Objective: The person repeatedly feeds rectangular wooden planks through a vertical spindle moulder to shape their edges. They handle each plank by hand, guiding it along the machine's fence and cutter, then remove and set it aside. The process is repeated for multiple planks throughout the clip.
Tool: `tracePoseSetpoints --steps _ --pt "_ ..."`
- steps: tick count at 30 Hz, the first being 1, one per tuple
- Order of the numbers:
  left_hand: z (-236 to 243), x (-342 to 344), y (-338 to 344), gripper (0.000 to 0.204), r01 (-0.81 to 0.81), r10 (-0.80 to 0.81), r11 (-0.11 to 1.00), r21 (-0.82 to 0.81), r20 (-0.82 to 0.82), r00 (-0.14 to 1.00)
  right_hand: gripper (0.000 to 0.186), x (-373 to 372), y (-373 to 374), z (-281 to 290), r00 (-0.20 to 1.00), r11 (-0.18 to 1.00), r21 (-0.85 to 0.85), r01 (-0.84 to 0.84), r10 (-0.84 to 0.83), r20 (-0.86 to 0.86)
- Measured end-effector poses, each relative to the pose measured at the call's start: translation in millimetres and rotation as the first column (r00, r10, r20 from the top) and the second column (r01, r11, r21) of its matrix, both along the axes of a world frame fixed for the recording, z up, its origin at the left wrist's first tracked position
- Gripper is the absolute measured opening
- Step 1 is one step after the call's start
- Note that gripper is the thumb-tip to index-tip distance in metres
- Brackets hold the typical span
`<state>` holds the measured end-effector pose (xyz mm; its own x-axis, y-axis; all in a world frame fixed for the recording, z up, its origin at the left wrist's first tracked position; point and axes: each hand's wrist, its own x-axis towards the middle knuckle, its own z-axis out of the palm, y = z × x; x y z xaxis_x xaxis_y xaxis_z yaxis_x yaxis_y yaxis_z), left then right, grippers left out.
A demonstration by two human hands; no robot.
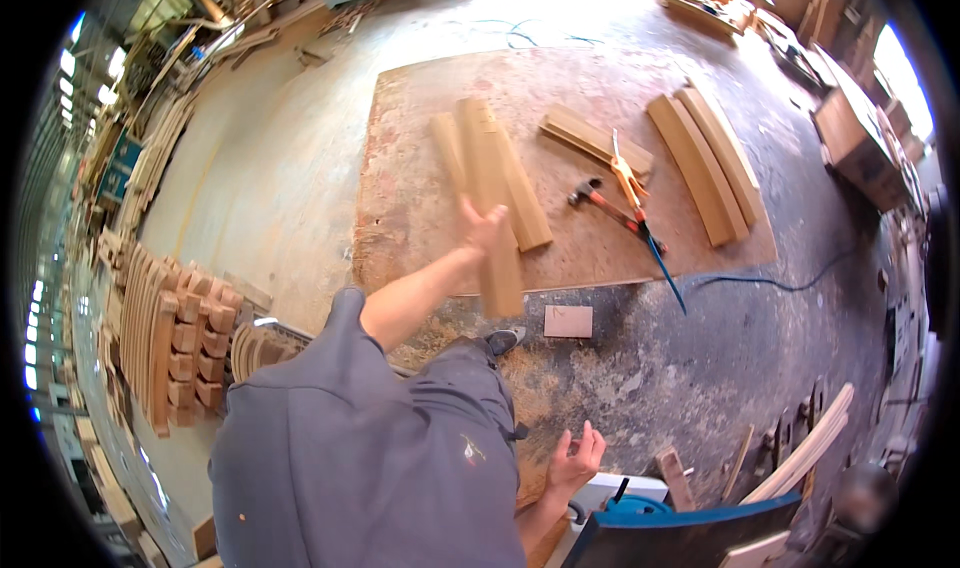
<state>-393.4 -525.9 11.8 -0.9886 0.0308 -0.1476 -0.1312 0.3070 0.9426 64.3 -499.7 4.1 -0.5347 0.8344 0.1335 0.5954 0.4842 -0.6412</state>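
My left hand (485, 230) is closed on a long, flat wooden board (500, 280), which slants over the near edge of a low worktable (400, 243). Beneath and beside it lie other boards (528, 213), partly covered by the one I grip. My right hand (577, 460) is low and to the right, above a blue-edged machine or panel, its fingers loosely bent and apart with nothing visible in them. Toward the right of the tabletop lie a hammer (605, 206) with a red and black handle and an orange tool (627, 175) beside a blue hose.
Shorter wood pieces (590, 140) and two slightly curved boards (697, 173) rest on the table's far and right parts. A small flat block (568, 322) is on the sawdust-strewn floor. Stacked curved wood parts (185, 343) stand at left. A blue-edged panel (690, 530) is near my right arm.
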Motion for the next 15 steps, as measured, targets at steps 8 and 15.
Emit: tracePoseSetpoints --steps 8,15 --pt "-143 -156 -128 0.097 -0.148 0.231 0.865 -0.478 0.118 0.966 0.041 -22 18 -50 0.979 0.991 -0.085 -0.105 0.118 0.165" --pt "-141 -179 -79 0.071 -0.302 0.097 0.546 -0.782 -0.299 0.949 0.040 -51 45 -49 0.943 0.982 -0.103 -0.160 0.183 0.279"
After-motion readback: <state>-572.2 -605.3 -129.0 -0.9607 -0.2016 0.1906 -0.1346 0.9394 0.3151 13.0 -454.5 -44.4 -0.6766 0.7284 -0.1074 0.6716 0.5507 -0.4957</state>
